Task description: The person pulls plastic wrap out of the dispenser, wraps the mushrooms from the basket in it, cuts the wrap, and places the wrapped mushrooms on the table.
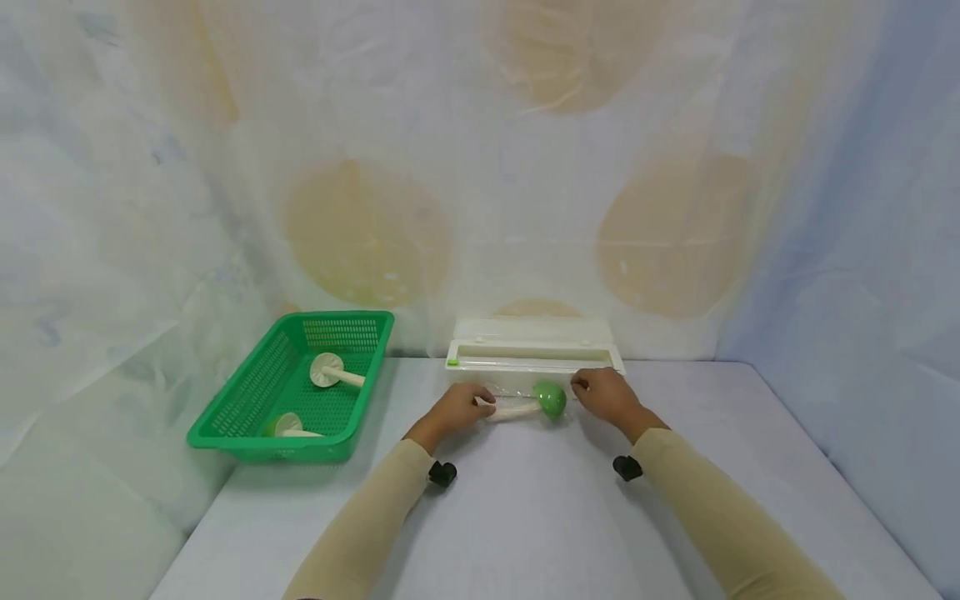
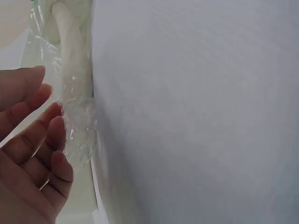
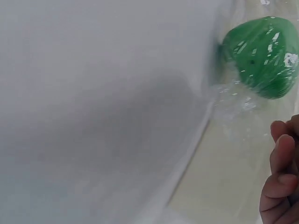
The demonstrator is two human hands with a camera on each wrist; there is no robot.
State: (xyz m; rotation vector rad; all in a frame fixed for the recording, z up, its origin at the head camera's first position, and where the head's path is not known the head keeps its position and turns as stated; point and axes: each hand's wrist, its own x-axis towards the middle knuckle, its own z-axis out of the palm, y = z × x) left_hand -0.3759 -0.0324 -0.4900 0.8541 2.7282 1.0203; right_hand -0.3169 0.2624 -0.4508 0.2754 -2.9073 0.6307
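A mushroom-shaped piece with a green cap [image 1: 551, 399] and a long pale stem [image 1: 516, 411] lies wrapped in clear cling film [image 3: 233, 100], in front of a white film dispenser [image 1: 536, 367]. My left hand [image 1: 459, 408] is at the stem end. Its fingers are loosely bent, and in the left wrist view the fingertips [image 2: 56, 126] are right at the crumpled film around the stem. Beyond the cap, my right hand [image 1: 606, 395] has its fingers curled with the tips together at the film's edge; the pinch itself is partly hidden in the right wrist view.
A green plastic basket [image 1: 281, 442] stands at the left with two more mushroom-shaped pieces inside, one [image 1: 327, 371] near its back and one [image 1: 288, 425] near its front. The dispenser's lid [image 1: 534, 330] is raised at the back. Draped sheets [image 1: 517, 208] enclose the white table [image 1: 525, 517].
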